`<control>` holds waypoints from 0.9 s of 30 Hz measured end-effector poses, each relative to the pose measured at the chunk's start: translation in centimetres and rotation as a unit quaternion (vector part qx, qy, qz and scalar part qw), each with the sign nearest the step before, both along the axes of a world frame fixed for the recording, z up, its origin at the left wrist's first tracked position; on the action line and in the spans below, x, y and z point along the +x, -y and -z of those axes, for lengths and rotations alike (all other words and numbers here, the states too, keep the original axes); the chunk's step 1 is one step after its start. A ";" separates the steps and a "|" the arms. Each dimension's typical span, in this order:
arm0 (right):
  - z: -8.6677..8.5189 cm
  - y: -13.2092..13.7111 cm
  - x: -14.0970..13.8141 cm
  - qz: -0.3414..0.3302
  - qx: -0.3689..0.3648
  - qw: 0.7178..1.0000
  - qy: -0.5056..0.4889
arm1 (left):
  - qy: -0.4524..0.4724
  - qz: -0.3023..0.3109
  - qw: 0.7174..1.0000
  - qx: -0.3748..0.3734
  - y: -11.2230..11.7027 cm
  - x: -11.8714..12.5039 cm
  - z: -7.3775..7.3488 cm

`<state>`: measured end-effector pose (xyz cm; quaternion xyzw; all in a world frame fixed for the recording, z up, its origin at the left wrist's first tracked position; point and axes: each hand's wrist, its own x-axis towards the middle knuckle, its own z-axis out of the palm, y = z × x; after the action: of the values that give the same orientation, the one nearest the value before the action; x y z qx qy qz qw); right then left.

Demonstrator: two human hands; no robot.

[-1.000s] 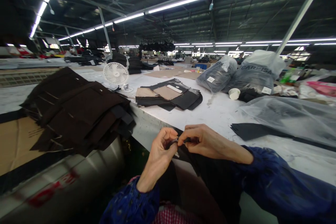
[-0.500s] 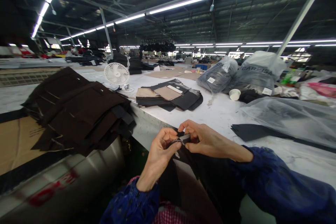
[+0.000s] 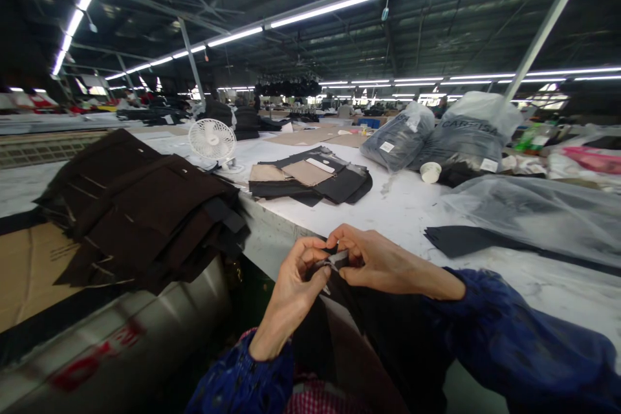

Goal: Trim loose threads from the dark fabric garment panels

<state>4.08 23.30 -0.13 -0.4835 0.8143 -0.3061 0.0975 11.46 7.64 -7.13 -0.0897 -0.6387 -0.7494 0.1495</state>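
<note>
Both of my hands meet at the top of a dark brown and black cloth piece (image 3: 349,343) that hangs over my lap by the table edge. My left hand (image 3: 294,288) pinches its folded edge between thumb and fingers. Just to the right, my right hand (image 3: 376,257) grips the same edge, thumb below and index finger arched above. A greyish strip of the cloth shows between the fingertips. Whether anything small is held there too is hidden. A small pale mark lies on the cloth under my left thumb.
Dark brown cut pieces (image 3: 140,207) are heaped at left above a metal drum (image 3: 130,343). On the white table (image 3: 402,207) lie dark panels (image 3: 310,174), a white fan (image 3: 212,140), a paper cup (image 3: 430,173), bagged garments (image 3: 466,129) and clear plastic sheeting (image 3: 538,207).
The view has shifted slightly. My hands stay together at the cloth edge, with small finger movements; the strip between them is turned a little differently.
</note>
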 end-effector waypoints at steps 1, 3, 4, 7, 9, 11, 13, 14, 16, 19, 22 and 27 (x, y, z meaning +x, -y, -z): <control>-0.1 0.0 0.0 0.001 -0.001 1.000 0.003 | 0.003 0.000 1.000 -0.006 0.0 0.1 -0.1; -0.2 0.0 0.0 0.001 -0.002 1.000 0.014 | 0.004 0.010 1.000 -0.009 0.0 0.2 -0.3; -0.2 0.0 0.0 0.001 -0.002 1.000 0.020 | 0.003 0.015 1.000 -0.008 0.0 0.2 -0.4; -0.2 0.1 -0.1 -0.002 -0.003 1.000 0.021 | -0.002 0.010 1.000 0.002 0.0 0.0 -0.1; -0.1 0.2 -0.2 0.003 0.001 1.000 0.013 | -0.008 -0.011 1.000 0.012 -0.2 -0.3 0.2; -0.2 0.3 -0.1 0.012 0.010 0.999 0.034 | -0.010 -0.040 0.999 0.022 -0.4 -0.6 0.4; -0.5 0.3 0.0 0.022 0.018 0.995 0.100 | -0.005 -0.072 0.997 0.023 -0.6 -0.8 0.4; -0.8 0.3 0.2 0.028 0.023 0.990 0.136 | -0.001 -0.086 0.996 0.021 -0.8 -0.8 0.4; -1.4 0.2 0.5 0.040 0.042 0.984 0.170 | -0.002 -0.107 0.994 0.011 -1.2 -0.8 0.2; -2.4 0.2 1.1 0.081 0.092 0.986 0.117 | -0.020 -0.127 0.992 -0.012 -1.7 -0.7 0.0; -3.3 0.2 1.8 0.097 0.128 0.983 0.092 | -0.033 -0.132 0.990 -0.031 -2.0 -0.2 -0.3; -3.9 -1.5 2.2 0.005 0.121 0.966 0.227 | -0.020 -0.125 0.992 -0.020 -1.8 1.2 -1.1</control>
<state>6.32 24.77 3.79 -0.3820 0.8042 -0.3074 0.3358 12.69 9.43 -6.05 -0.0267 -0.6567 -0.7100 0.2528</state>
